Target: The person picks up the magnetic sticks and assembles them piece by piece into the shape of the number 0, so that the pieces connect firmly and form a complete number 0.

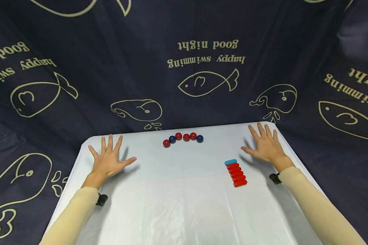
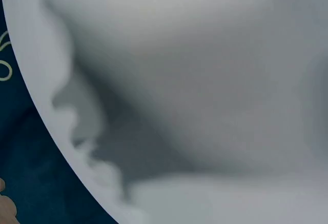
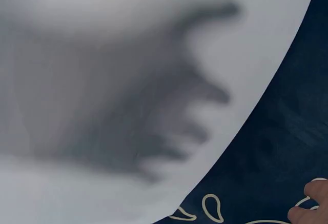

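Over the left side of the white table, my left hand is held with fingers spread and nothing in it. On the right side my right hand hovers the same way, its fingers apart and its palm down. Nearest to it lies a column of several red capsule-shaped pieces, with one blue capsule-shaped piece at its far end. Toward the table's back edge, red balls and dark blue balls form a curved row. In both wrist views the hands show mostly as shadows, with a few fingertips at the corner.
The white tabletop has rounded far corners and a glossy front part. Behind and beside it hangs a dark navy cloth printed with fish, whales and lettering. A black wrist camera sits under the left sleeve, another under the right.
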Demonstrator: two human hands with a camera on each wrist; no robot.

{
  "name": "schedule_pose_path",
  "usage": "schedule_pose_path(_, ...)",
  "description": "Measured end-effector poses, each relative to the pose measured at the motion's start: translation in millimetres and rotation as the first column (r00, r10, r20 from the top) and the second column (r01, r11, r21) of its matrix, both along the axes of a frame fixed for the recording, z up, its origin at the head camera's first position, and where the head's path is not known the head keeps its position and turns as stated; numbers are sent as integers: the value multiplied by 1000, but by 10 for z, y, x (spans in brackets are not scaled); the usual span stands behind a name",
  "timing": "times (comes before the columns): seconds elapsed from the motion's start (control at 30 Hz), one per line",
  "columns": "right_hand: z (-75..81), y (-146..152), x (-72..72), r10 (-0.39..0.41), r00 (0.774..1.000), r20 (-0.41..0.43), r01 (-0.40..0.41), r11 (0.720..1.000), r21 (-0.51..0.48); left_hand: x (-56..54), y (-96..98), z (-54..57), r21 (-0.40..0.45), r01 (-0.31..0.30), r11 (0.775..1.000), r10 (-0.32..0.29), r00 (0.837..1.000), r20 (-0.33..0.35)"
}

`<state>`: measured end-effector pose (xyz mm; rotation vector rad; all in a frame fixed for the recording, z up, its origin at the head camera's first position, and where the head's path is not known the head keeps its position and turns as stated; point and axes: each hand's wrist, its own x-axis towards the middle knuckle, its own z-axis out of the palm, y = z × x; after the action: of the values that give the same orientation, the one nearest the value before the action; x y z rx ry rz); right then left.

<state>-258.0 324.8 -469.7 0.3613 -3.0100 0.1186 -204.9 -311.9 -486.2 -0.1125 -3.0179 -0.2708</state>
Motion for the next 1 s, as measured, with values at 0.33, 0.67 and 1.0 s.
schedule_pose_path(0.33,-62,-73,76,46,998,40,-35,971,-235,-119,423,47,50,37,998,-36,999,-15)
schedule_pose_path(0.67,-216,-206,111,171,958,229,-59,902,-428,14,1046,64,243,101,965,-95,995,-34)
schedule_pose_path(1.0,-443,-273,240,237,943,232,-82,844,-530,140,1662,-100,344,159,926,-151,987,-49)
